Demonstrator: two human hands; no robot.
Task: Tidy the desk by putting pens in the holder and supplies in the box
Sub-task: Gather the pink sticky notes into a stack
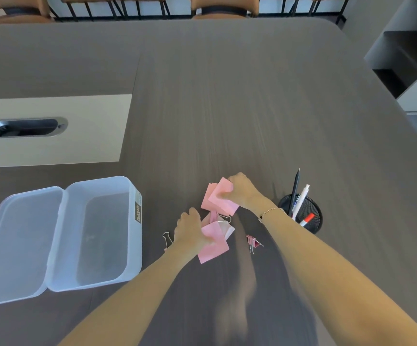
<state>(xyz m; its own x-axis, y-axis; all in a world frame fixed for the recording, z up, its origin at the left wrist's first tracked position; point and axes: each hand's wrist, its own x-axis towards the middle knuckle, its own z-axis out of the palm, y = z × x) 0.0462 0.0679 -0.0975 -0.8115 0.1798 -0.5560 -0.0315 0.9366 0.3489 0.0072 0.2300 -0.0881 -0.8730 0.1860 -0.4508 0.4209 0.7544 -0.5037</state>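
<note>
Pink sticky notes lie in two small heaps on the dark desk. My right hand (pixel 240 189) grips the far heap of pink notes (pixel 218 199). My left hand (pixel 190 229) holds the near heap of pink notes (pixel 213 245). A binder clip with silver handles (pixel 223 217) lies between the heaps, a pink binder clip (pixel 253 243) sits to the right, and a silver clip handle (pixel 166 238) shows left of my left wrist. The clear plastic box (pixel 102 233) stands open at the left, empty. The black mesh pen holder (pixel 302 216) at the right holds several pens.
The box's hinged lid (pixel 15 245) lies flat to the box's left. A beige inset panel with a cable grommet (pixel 24 127) is at the far left. Brown chairs (pixel 223 7) line the desk's far edge, and a shelf unit (pixel 407 61) stands at the right.
</note>
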